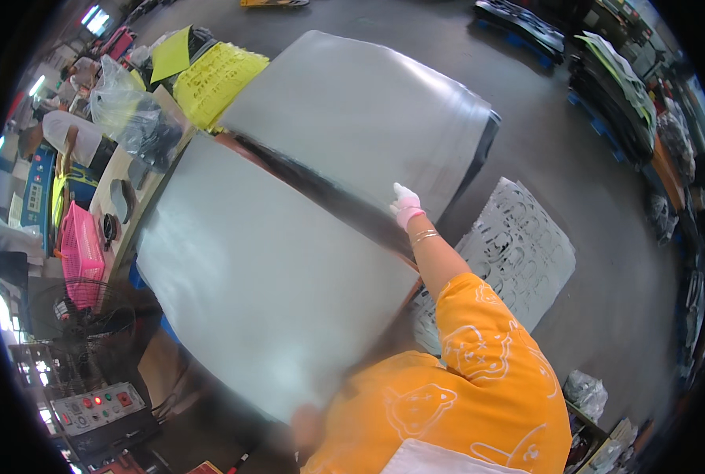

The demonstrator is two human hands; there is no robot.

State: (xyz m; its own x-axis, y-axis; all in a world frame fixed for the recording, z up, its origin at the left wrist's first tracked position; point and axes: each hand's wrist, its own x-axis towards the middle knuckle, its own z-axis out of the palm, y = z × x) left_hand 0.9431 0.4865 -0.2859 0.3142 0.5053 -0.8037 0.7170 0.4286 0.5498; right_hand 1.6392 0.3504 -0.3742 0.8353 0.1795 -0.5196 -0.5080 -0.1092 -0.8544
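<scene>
My right hand (pixel 405 205), in a white and pink glove, reaches forward to the near right corner of a large grey sheet (pixel 352 110). Its fingers are curled together at that sheet's edge. This sheet lies on top of a stack with dark layers showing at its right side. Closer to me, a second pale grey sheet (pixel 265 268) lies spread over a work surface. Down by its near edge is my left hand (pixel 308 426), smeared by motion, so its fingers cannot be made out. A dark gap with an orange-brown edge separates the two sheets.
Left is a bench with a pink basket (pixel 82 245), clear plastic bag (pixel 127 110) and yellow punched sheets (pixel 219 79). A fan (pixel 84 316) and control box (pixel 99 407) stand lower left. A cut-out grey sheet (pixel 518 245) lies right; pallets of stacked sheets (pixel 613 95) stand beyond.
</scene>
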